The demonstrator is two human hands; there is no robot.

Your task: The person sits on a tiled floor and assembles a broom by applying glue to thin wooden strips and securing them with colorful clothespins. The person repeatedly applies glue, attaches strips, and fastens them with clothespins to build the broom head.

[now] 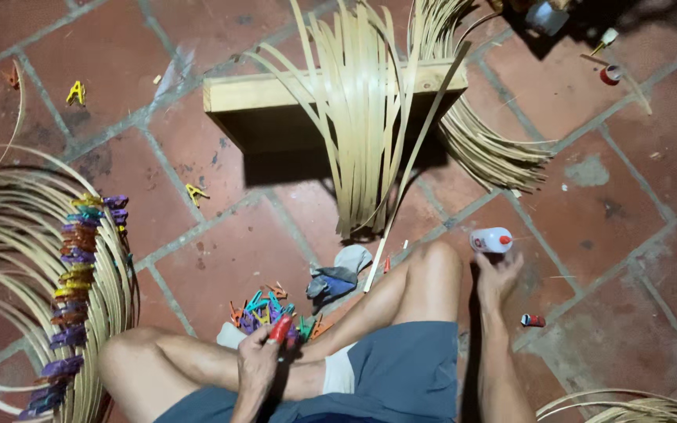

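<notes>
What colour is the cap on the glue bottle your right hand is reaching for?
Red: the glue bottle is white with a red cap, lying on the tiles by the right hand. The head view shows it.

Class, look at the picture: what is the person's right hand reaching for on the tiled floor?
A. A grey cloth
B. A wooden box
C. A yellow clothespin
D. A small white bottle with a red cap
D: the right hand stretches out with its fingertips at the small white bottle, red-capped, lying on the floor.
</notes>
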